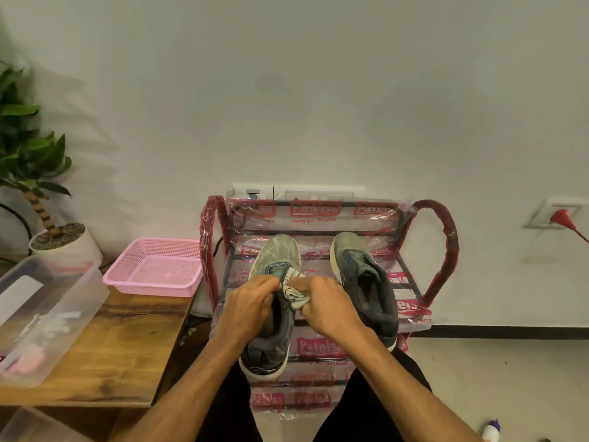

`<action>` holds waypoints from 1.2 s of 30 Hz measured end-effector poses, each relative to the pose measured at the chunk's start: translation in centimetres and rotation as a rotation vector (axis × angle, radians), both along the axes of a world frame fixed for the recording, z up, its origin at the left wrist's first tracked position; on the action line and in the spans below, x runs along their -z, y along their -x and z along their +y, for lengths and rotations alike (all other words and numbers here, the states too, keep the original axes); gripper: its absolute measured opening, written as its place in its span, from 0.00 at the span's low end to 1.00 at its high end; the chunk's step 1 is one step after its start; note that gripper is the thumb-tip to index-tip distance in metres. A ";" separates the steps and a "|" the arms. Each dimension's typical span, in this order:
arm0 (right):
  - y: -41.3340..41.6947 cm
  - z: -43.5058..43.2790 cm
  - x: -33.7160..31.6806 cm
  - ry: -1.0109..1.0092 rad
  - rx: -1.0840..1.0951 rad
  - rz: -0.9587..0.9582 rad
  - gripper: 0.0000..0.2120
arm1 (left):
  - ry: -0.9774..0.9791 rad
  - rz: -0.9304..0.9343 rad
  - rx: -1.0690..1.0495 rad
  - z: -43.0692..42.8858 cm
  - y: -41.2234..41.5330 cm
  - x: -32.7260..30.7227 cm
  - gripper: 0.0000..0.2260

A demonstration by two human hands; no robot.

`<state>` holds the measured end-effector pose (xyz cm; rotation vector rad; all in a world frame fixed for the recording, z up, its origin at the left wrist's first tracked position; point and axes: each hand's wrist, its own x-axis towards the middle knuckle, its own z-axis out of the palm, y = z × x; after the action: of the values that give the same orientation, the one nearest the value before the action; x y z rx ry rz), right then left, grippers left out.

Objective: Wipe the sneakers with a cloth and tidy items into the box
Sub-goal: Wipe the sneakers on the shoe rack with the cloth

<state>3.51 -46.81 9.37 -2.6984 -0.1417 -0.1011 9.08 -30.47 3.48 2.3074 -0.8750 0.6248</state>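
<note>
- A person sits facing a shoe rack (pixel 441 247) wrapped in printed plastic, with both forearms reaching away from the body.
- The left sneaker (pixel 275 255) lies on the rack with its long axis running near to far. Its heel is nearest the person and its toe points at the far wall.
- The left hand (pixel 251 303) curls over the sneaker's opening and grasps its collar to steady it.
- The right hand (pixel 326 311) clenches a bunched pale cloth (pixel 296 295), pressed against the tongue about midway along the shoe.
- From this grip the toe lies straight ahead on the far side, so a wiping stroke would probably run away from the body along the shoe.
- The right sneaker (pixel 361 275) stands just beside it, parallel, untouched, and closer to the right hand.
- A clear plastic box (pixel 54 301) sits on a wooden bench (pixel 127 333) at near left, closer to the left hand.
- A pink basket (pixel 153 266) sits farther back on the bench.
</note>
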 end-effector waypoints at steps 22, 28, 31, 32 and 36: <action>-3.6 -2.2 1.9 -0.368 0.285 0.100 0.25 | -0.125 0.131 -0.016 -0.3 0.2 -1.2 0.16; -0.1 0.6 1.8 -0.279 0.116 0.039 0.27 | -0.056 0.175 -0.039 -0.3 -0.1 -1.0 0.15; 1.2 0.7 1.6 -0.242 0.120 0.025 0.29 | -0.012 0.174 -0.030 -0.4 0.1 -0.6 0.17; 1.3 0.7 1.6 -0.205 0.124 0.016 0.30 | 0.000 0.166 -0.025 -0.4 0.2 -0.5 0.18; 0.0 0.7 2.0 -0.069 0.097 0.007 0.35 | 0.050 0.152 -0.026 -0.4 0.3 -0.4 0.16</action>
<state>3.46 -46.11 7.42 -2.6366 -0.0051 -0.1237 8.77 -30.88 3.85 2.2902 -0.7510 0.4701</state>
